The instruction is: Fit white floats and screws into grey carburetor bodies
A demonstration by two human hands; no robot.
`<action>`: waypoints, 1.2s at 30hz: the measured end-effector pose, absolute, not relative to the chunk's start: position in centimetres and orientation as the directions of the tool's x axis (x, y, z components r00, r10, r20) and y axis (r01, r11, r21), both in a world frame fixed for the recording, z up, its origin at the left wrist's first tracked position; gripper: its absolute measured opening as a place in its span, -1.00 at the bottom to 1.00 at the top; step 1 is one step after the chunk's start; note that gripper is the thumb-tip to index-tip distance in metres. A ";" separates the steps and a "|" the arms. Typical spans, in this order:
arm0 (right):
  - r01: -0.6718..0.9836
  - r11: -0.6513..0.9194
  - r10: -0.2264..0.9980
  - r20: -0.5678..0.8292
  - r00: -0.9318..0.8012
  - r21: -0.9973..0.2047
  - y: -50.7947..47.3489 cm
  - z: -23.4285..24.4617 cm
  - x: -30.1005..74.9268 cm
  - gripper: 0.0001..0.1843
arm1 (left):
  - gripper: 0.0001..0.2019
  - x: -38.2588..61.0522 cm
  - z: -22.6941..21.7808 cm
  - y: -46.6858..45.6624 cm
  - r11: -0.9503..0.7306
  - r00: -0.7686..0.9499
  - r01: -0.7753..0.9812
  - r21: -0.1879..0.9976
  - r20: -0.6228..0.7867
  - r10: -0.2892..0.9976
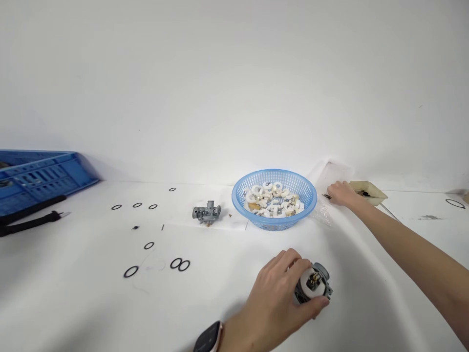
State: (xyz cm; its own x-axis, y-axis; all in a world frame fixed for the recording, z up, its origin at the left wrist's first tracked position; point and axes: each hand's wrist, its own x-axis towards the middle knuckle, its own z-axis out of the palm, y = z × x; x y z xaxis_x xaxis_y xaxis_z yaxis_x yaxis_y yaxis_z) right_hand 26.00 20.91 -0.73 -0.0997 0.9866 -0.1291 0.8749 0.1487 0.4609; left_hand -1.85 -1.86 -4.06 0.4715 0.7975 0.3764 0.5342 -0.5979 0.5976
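My left hand (280, 298) grips a carburetor (322, 274) near the front of the table; its open side faces up and shows a white ring-shaped float (307, 289) with brass parts in the middle. Farther back on the right, my right hand (340, 192) is closed beside a clear plastic bag (324, 212) and a cream tray (375, 198). Small dark thin pieces show at its fingertips, too small to name. A blue basket (274, 224) full of white floats (269, 198) stands left of that hand. Another carburetor (207, 212) sits left of the basket.
Several black O-rings (131, 272) lie scattered over the left half of the white table (91, 303). A blue crate (44, 183) and black-handled tools (32, 225) are at the far left. At the far right lies a thin black ring (455, 203). A white wall (234, 88) closes off the back.
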 end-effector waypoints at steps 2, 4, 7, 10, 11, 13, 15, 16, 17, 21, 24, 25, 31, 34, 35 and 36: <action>0.874 0.152 0.986 -0.127 -0.104 0.461 20.9 -0.8 25.8 -0.64 | -0.61 -1.7 -4.2 -1.9 -0.562 0.451 0.542 0.625 0.347 0.822; 0.876 0.151 0.986 -0.127 -0.104 0.458 20.9 -0.8 25.8 -0.64 | -0.62 -1.6 -4.3 -1.9 -0.529 0.437 0.542 0.653 0.320 0.841; 0.885 0.144 0.987 -0.131 -0.095 0.443 20.8 -0.7 25.8 -0.63 | -0.63 -1.5 -4.5 -1.9 -0.492 0.423 0.530 0.691 0.288 0.859; 0.904 0.140 0.986 -0.137 -0.091 0.405 20.6 -0.3 25.8 -0.64 | -0.63 -1.3 -4.5 -2.0 -0.464 0.411 0.526 0.712 0.264 0.872; 0.912 0.141 0.986 -0.138 -0.094 0.384 20.5 -0.1 25.8 -0.64 | -0.63 -1.3 -4.5 -2.0 -0.454 0.409 0.528 0.718 0.254 0.876; 0.933 0.142 0.986 -0.134 -0.103 0.331 20.4 0.4 25.8 -0.65 | -0.63 -1.2 -4.3 -2.0 -0.433 0.405 0.533 0.727 0.230 0.885; 0.956 0.140 0.987 -0.118 -0.113 0.257 20.1 0.9 25.9 -0.72 | -0.64 -1.2 -4.1 -1.9 -0.415 0.408 0.534 0.737 0.205 0.890; 0.968 0.138 0.987 -0.105 -0.118 0.209 19.9 1.2 25.9 -0.78 | -0.66 -1.3 -3.9 -1.9 -0.409 0.415 0.528 0.744 0.194 0.889; 0.978 0.136 0.988 -0.090 -0.123 0.155 19.5 1.6 26.0 -0.82 | -0.66 -1.3 -3.7 -1.9 -0.406 0.427 0.515 0.755 0.185 0.885; 0.979 0.180 0.981 -0.057 -0.186 -0.094 16.5 2.5 26.3 -0.75 | -0.66 -1.6 -3.4 -1.9 -0.422 0.478 0.432 0.797 0.194 0.856; 0.931 0.252 0.958 -0.067 -0.279 -0.265 12.6 2.6 26.4 -0.76 | -0.67 -1.7 -3.5 -1.9 -0.453 0.490 0.398 0.798 0.232 0.840; 0.895 0.276 0.945 -0.071 -0.319 -0.351 11.0 2.5 26.3 -0.74 | -0.67 -1.7 -3.6 -1.9 -0.458 0.493 0.393 0.797 0.238 0.837; 0.446 0.200 0.836 -0.086 -0.543 -0.872 2.5 1.7 23.6 -0.70 | -0.54 -1.9 -3.9 -1.9 -0.619 0.483 0.401 0.675 0.418 0.769; 0.379 0.176 0.828 -0.072 -0.557 -0.908 -0.1 1.2 21.2 -0.73 | -0.61 -2.0 -3.9 -2.2 -0.800 0.452 0.370 0.472 0.661 0.599; 0.366 0.171 0.837 -0.062 -0.544 -0.915 -0.6 1.0 20.5 -0.73 | -0.67 -2.0 -3.8 -2.3 -0.837 0.442 0.366 0.406 0.716 0.541; 0.354 0.166 0.847 -0.051 -0.530 -0.921 -1.0 0.8 20.0 -0.73 | -0.72 -2.0 -3.6 -2.4 -0.863 0.434 0.365 0.350 0.756 0.490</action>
State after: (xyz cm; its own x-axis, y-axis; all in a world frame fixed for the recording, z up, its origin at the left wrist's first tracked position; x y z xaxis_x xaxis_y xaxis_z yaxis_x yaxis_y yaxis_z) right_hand 19.99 -1.00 0.79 -0.5298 0.8466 -0.0509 0.3537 0.1660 -0.9205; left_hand -2.01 -2.44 -3.63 0.4340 0.4897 0.7562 0.3647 -0.8630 0.3495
